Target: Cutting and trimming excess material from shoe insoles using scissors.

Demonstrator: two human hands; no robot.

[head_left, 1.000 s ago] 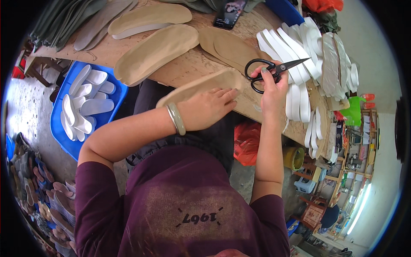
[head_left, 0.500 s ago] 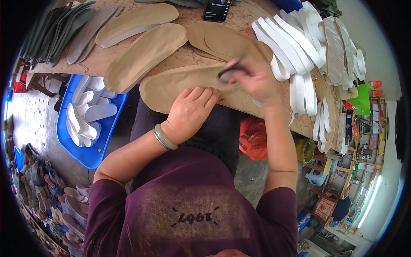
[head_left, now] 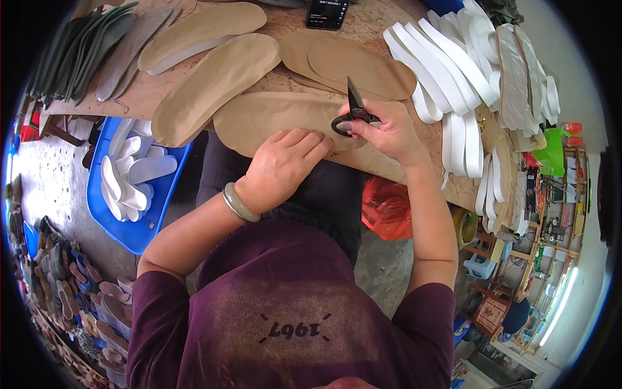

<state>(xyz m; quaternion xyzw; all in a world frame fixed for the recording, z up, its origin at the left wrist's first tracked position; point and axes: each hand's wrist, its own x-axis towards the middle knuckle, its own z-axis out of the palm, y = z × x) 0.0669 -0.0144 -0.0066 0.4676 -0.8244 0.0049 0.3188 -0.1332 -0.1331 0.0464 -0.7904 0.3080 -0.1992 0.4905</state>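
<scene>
A tan insole-shaped piece [head_left: 259, 117] lies along the near edge of the table. Over its near edge rests my left hand [head_left: 288, 159], fingers together on top and thumb out of sight. My right hand [head_left: 394, 133] is closed round small black scissors [head_left: 355, 107] above the piece's right end, with the blades pointing away from me. To the left lies another tan insole [head_left: 217, 84], and behind it one with a white layer underneath [head_left: 204, 32]. Flat brown insole shapes [head_left: 356, 61] overlap just beyond the scissors.
White sole pieces [head_left: 447, 65] crowd the table's right side, and dark grey insoles [head_left: 81, 48] are stacked far left. A phone [head_left: 327, 11] stands at the back. Below the table are a blue tub [head_left: 133, 238] of white pieces and a red plastic bag [head_left: 387, 207].
My right hand was blurred and is now clear, with the scissors' blades pointing away from me. My left hand stays on the tan piece with only a slight shift.
</scene>
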